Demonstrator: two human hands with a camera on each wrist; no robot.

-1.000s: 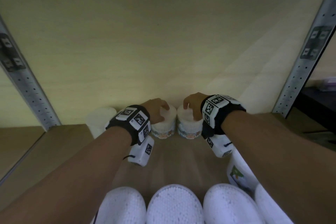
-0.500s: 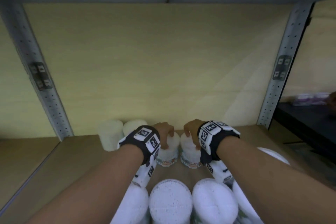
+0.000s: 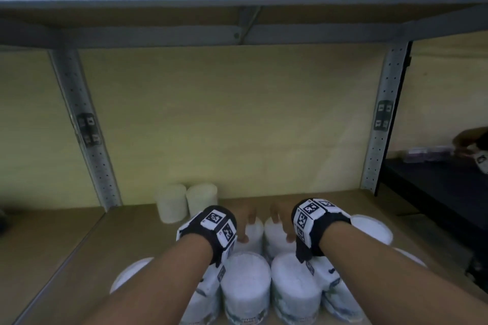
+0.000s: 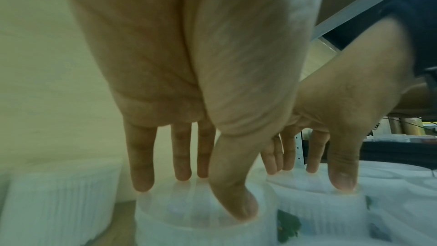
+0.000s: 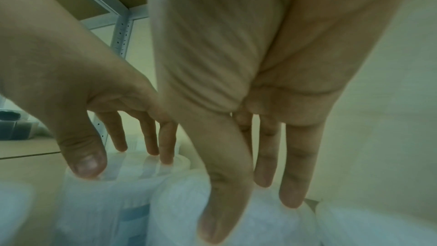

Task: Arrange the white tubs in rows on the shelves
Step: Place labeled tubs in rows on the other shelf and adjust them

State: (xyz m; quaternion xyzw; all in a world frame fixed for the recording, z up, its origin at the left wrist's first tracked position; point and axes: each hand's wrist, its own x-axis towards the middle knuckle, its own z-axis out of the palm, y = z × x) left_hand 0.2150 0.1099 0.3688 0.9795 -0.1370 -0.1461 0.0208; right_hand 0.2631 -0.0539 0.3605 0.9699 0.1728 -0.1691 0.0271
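Two white tubs stand side by side in the middle of the wooden shelf (image 3: 79,240). My left hand (image 3: 245,224) is over the left tub (image 3: 254,239), fingers straight and pointing down. In the left wrist view its thumb and fingertips (image 4: 141,180) touch the rim of that tub's lid (image 4: 189,218). My right hand (image 3: 281,221) is over the right tub (image 3: 274,237) in the same way. The right wrist view shows its straight fingers (image 5: 290,194) and thumb at the lid of that tub (image 5: 179,212). Neither hand's fingers curl round a tub.
Two more white tubs (image 3: 171,204) (image 3: 202,199) stand against the yellow back wall. A row of several tubs (image 3: 245,287) fills the shelf's front edge under my forearms. White round tops show at left (image 3: 132,274) and right (image 3: 369,229). Metal uprights (image 3: 87,140) (image 3: 380,126) flank the bay.
My fingers, curled over the two tubs before, have straightened. The tubs kept their place on the shelf. The head view has pulled back and up, showing the shelf above.
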